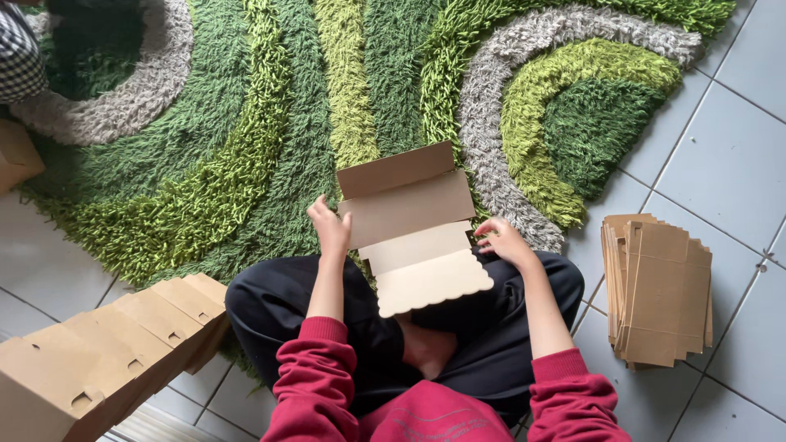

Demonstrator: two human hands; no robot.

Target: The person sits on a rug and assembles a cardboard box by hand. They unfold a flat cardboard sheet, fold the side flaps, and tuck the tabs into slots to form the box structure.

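Note:
I sit cross-legged in black trousers and red sleeves. A brown cardboard box (pixel 413 225) rests on my lap, partly folded, with its scalloped flap pointing toward me and its lid flap standing open at the far side. My left hand (pixel 330 227) grips the box's left edge. My right hand (pixel 503 241) presses fingers against the box's right side.
A shaggy green and grey rug (pixel 270 123) lies ahead. A stack of flat cardboard blanks (pixel 659 286) sits on the grey tiled floor at right. A row of folded boxes (pixel 106 352) lies at lower left. Another person's checked sleeve (pixel 18 51) shows at top left.

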